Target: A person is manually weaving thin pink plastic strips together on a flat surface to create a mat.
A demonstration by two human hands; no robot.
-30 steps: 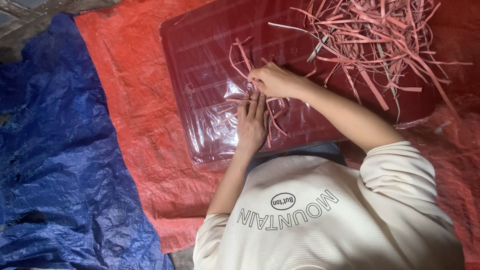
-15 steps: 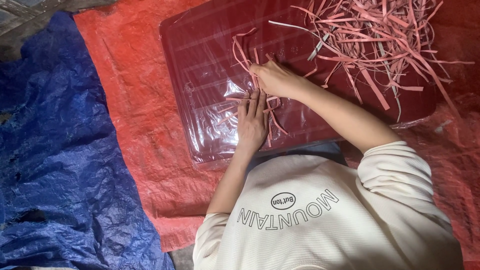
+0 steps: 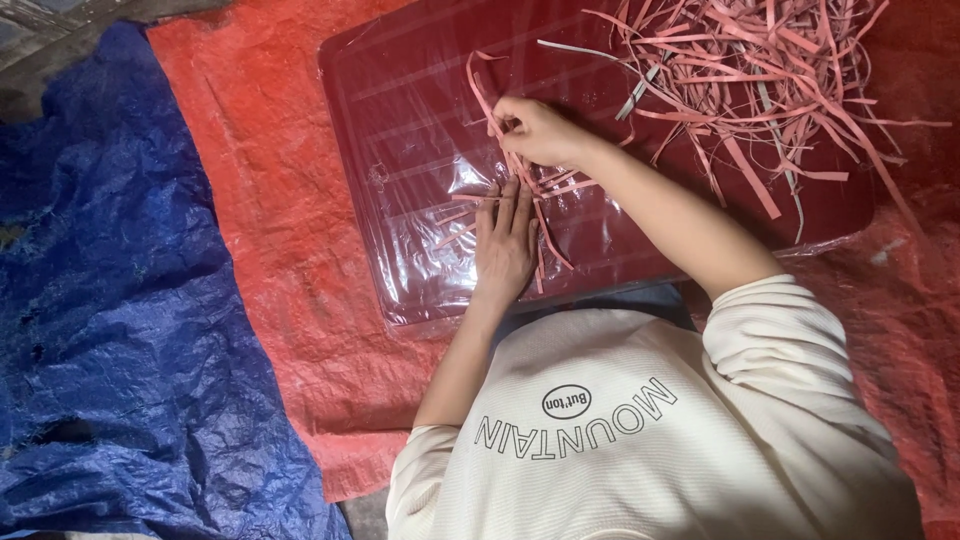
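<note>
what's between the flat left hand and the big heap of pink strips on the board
In the head view, the right hand lies between the left hand and the heap, pinching a few pink strips over the dark red board.

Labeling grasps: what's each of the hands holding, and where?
Right hand pinches a pink strip partway along its length. Left hand holds nothing, pressing flat on strips on the board.

packaging: clear plastic wrap over dark red board | labels/signs/screens: none seen

Left hand flat, fingers extended; right hand seemingly pinched, forearm bare.
</note>
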